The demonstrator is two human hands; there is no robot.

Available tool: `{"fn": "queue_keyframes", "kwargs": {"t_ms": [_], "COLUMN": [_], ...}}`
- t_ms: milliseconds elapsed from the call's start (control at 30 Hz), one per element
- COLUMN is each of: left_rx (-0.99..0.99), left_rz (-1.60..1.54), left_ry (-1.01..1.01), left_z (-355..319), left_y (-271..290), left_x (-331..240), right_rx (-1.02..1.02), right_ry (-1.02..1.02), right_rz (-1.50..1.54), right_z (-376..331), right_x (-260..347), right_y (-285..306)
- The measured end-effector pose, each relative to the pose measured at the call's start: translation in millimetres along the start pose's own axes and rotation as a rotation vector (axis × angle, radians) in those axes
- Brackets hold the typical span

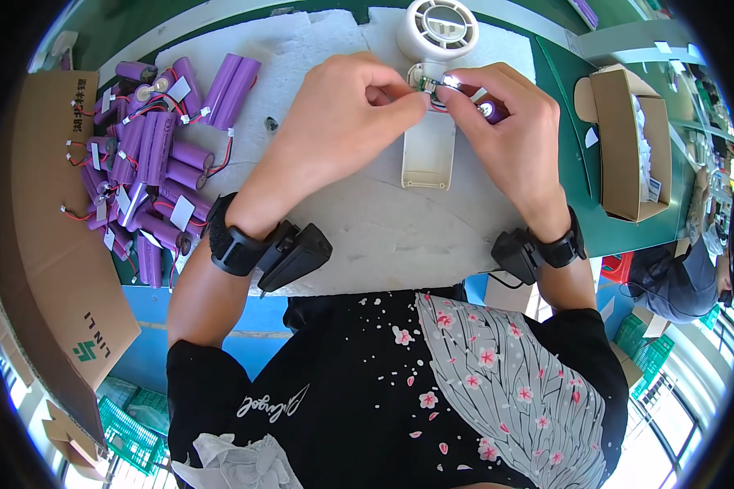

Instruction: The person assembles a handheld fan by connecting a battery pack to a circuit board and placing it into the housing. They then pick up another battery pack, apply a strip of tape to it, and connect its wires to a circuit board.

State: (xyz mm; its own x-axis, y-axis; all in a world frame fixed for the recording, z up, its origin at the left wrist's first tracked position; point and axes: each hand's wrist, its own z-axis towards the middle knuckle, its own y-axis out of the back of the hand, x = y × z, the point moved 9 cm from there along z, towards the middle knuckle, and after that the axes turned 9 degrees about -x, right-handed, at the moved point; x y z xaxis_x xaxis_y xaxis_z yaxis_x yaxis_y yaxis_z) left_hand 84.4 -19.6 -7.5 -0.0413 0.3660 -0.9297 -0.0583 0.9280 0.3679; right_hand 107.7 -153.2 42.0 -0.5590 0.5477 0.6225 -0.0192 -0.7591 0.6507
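Observation:
A white handheld fan lies at the far edge of the mat, its open hollow handle toward me. At the neck shows a small green circuit board with thin wires. My left hand pinches thumb and forefinger beside the board; what sits between the tips is hidden. My right hand is closed round a purple cylindrical battery, mostly covered by the fingers. Its thumb and forefinger meet at a bright white spot by the board, too glaring to make out.
Many purple batteries with red and black leads are heaped at left, beside a large cardboard box. A pale foam mat covers the green table. An open carton stands at right. Another person sits beyond it.

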Motion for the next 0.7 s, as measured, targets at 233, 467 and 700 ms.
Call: {"fn": "queue_keyframes", "kwargs": {"t_ms": [233, 467, 700], "left_rx": [0.055, -0.005, -0.01], "left_rz": [-0.086, -0.151, -0.194], "left_ry": [0.114, -0.034, -0.021], "left_z": [0, -1, 0], "left_y": [-2, -7, -9], "left_x": [10, -3, -1], "right_rx": [0.019, 0.029, -0.026], "right_ry": [0.081, 0.174, 0.119], "right_rz": [0.002, -0.018, -0.036], "right_z": [-1, -3, -2], "right_x": [4, 12, 10], "right_y": [1, -3, -3]}}
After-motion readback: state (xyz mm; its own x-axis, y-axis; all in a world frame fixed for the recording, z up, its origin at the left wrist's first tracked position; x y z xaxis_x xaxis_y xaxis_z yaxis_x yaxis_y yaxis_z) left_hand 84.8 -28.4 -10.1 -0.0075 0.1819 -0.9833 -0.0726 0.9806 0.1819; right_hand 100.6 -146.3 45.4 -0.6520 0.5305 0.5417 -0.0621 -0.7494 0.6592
